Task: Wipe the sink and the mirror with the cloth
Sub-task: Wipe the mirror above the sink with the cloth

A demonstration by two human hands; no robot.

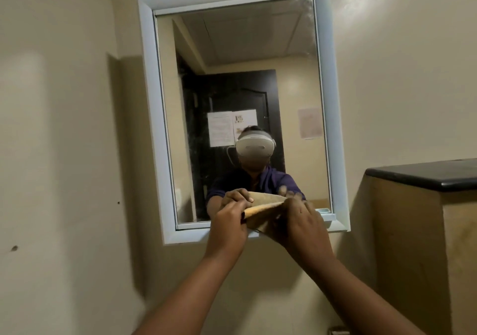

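Observation:
A wall mirror in a pale blue frame hangs straight ahead. Both my hands are raised to its lower edge and hold a yellowish cloth stretched between them. My left hand grips the cloth's left end, and my right hand grips its right end. The cloth lies close to the bottom of the glass; whether it touches is unclear. The glass reflects the hands, the cloth and a person wearing a headset. The sink is out of view.
A beige cabinet with a dark stone top stands at the right, beside the mirror. Beige tiled wall fills the left. A small shelf tray sits at the mirror frame's lower right corner.

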